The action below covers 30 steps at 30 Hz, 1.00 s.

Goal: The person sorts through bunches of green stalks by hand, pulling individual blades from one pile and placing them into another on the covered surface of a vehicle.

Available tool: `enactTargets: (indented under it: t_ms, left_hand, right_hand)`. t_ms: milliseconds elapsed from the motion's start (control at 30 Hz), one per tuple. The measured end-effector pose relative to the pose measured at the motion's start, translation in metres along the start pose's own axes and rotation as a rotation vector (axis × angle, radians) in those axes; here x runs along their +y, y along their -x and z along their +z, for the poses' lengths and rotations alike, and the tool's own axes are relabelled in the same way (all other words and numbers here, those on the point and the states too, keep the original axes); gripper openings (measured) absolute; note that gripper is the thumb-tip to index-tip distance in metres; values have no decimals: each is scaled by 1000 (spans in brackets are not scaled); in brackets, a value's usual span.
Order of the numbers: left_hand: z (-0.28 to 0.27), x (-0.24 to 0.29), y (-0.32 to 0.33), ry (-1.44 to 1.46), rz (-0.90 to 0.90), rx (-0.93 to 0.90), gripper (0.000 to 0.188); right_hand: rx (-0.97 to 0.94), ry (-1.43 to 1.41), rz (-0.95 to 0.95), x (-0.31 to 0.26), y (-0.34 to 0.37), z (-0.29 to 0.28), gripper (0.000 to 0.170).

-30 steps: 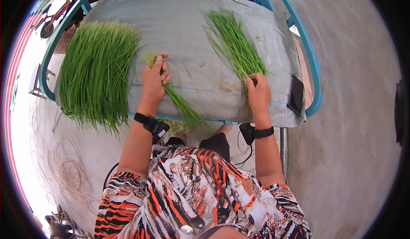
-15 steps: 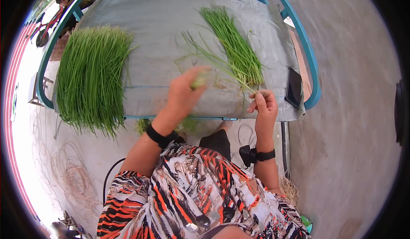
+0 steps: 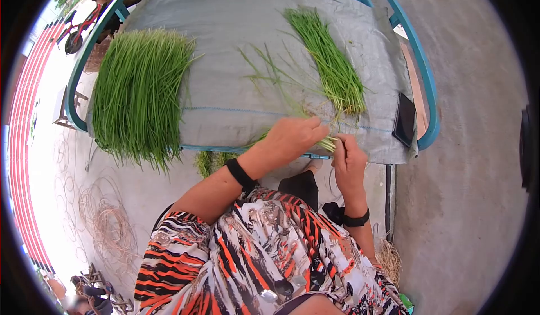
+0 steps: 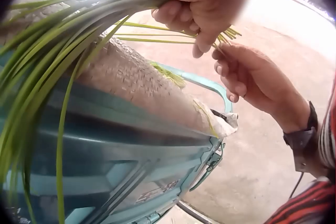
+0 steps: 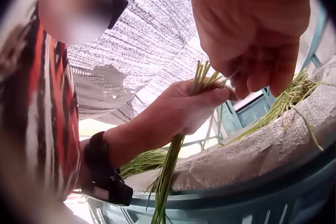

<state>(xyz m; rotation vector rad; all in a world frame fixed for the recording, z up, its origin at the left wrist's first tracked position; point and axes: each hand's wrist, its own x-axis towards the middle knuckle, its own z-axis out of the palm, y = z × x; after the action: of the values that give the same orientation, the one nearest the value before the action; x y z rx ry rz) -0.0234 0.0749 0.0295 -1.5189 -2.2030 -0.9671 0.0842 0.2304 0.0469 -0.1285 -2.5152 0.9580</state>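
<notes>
Green stalk bunch (image 4: 79,23), held at the near edge of the grey sheet (image 3: 225,22).
The left hand (image 3: 298,138) grasps the bunch in curled fingers; the right hand (image 3: 350,163), just beside it, pinches at the pale stem ends (image 5: 203,75) with thumb and fingertips. A broad heap (image 3: 140,95) covers the sheet's left side, overhanging its near edge; a narrower heap (image 3: 332,62) lies toward the sheet's right side, and a phone (image 3: 404,120) near its right edge.
</notes>
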Motion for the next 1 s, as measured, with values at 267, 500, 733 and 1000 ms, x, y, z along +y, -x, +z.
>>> enactTargets:
  t_ms: [267, 500, 733, 1000]
  left_hand:
    - [1, -1, 5, 24, -18, -1, 21]
    - [-2, 5, 0, -8, -90, 176, 17]
    - [10, 22, -2, 15, -120, 181, 40]
    - [12, 31, -3, -66, -197, 190, 35]
  right_hand:
    - [-99, -1, 58, 11, 8, -7, 18]
    - [-24, -509, 388, 18, 10, -13, 14]
    - [-89, -676, 341, 11, 3, 49, 13]
    - [105, -664, 276, 11, -11, 66, 14]
